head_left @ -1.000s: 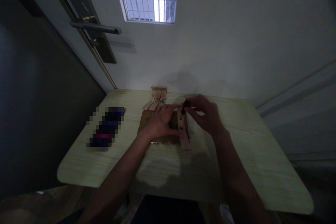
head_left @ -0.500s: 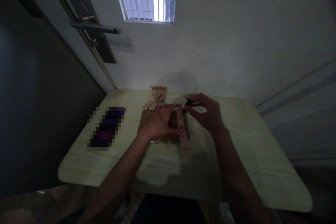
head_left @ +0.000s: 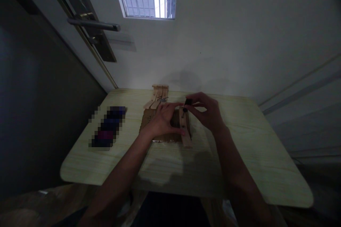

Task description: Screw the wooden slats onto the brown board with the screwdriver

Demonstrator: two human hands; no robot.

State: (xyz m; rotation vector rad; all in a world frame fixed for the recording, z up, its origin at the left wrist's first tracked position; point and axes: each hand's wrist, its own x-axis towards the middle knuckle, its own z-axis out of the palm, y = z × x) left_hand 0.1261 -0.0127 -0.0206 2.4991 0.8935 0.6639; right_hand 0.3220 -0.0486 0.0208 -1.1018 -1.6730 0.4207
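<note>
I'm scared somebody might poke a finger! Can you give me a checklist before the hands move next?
1. Left hand steadying the wooden strip: ok, thumb touching it.
2. Right hand gripping the dark-handled tool: ok.
3. Strip fully on the cardboard: not ok, its near end sticks out past the edge.
4. Tool tip properly seated: cannot tell, too small and dark.
5. Small metal pieces away from the tool: ok, they're on the other wooden pieces.
</note>
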